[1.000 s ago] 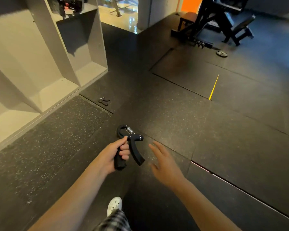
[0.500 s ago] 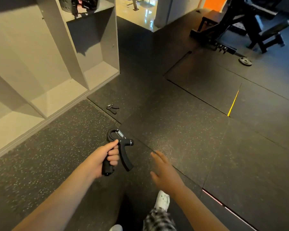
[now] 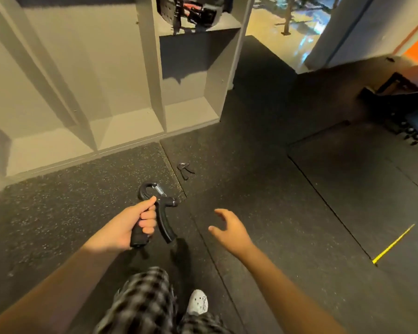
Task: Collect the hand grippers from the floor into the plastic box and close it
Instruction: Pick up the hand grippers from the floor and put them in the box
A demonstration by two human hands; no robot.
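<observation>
Overall light: dim, warm indoor light; the dark rubber floor (image 3: 263, 189) swallows most of it.
Brightest spot: far centre-right, where a glossy pale floor (image 3: 273, 30) shows glare and bluish reflections.
Shadows: angled, hard-edged shadows lie inside the compartments of the shelf unit (image 3: 121, 97) at far left; a soft dark shadow sits on the floor just below the hand gripper (image 3: 163, 222).
Skin: left hand (image 3: 128, 227) and right hand (image 3: 232, 230) are evenly lit, without glare.
Blur: dark equipment (image 3: 401, 97) at far right is smeared; checked trousers (image 3: 143, 300) at the near edge are soft.
Distortion: wide-angle; shelf uprights lean and floor seams bend toward the edges.
</observation>
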